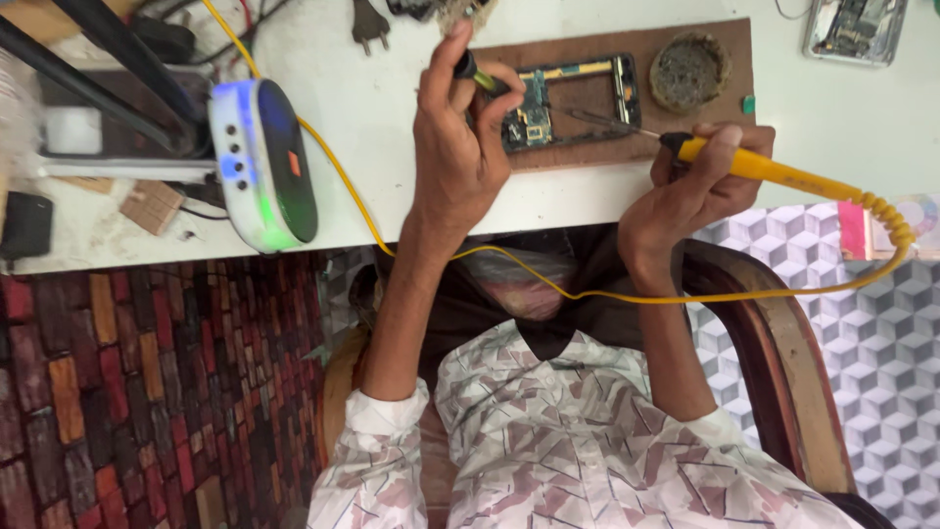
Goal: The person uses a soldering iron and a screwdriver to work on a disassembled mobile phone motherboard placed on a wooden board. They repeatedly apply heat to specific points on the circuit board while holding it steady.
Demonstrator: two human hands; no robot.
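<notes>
Across the white table (392, 108) at the top of the view lies a brown board (597, 98), and on it rests an opened phone frame (573, 98) with its bare circuit board exposed, just beside a round tin of dark wire wool (689, 71). To the left stands a white oval lamp unit (262, 162) lit blue and green; a second stripped phone (857, 27) lies at the far right corner. Below the table edge sit the person's patterned shirt (578, 441), a wooden chair arm (783, 362) and a brick-pattern floor (147, 392). The right hand (690, 191) is closed around the yellow handle of a soldering iron (774, 171), gripping just behind the dark collar, with the metal tip reaching onto the phone frame. Its yellow cord (587, 294) loops down over the lap and up across the table. The left hand (460, 137) pinches a small dark-and-yellow tool (475, 71) between thumb and forefinger, fingers shut on it, right at the left edge of the circuit board. By judgement the phone frame is light, stiff and fragile; it is best held by its outer rim, clear of the components. The iron looks light and rigid, safe only at the handle, never forward of the collar.
</notes>
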